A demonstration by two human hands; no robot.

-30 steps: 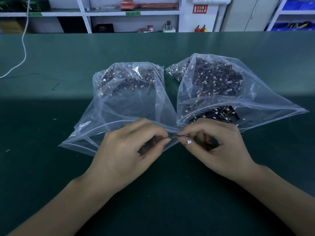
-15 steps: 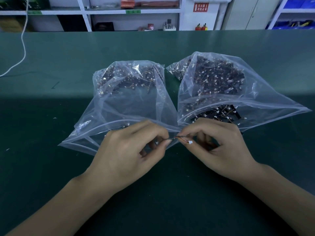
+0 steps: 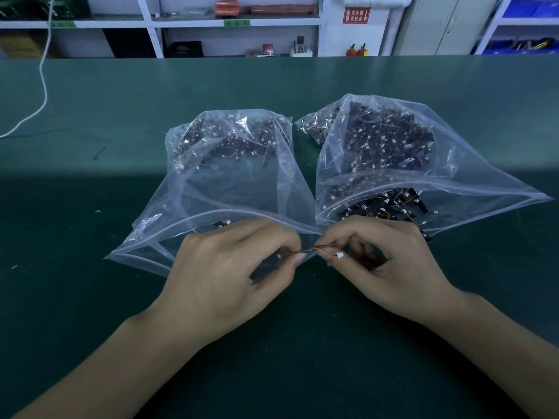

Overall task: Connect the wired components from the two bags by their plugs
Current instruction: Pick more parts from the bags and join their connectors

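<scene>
Both hands close together, knuckles up: left hand [image 3: 230,276] fingers curled, pinching; right hand [image 3: 390,267] likewise.

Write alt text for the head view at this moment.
Two bare hands, left hand and right hand, pinch thin wires with small white plugs between them, in front of two open clear bags of wired components on a green table.

Table [image 3: 90,267] dark green; 2 bags [image 3: 187,207] clear; plugs [image 3: 340,254] white; wires [image 3: 320,249] orange.
</scene>
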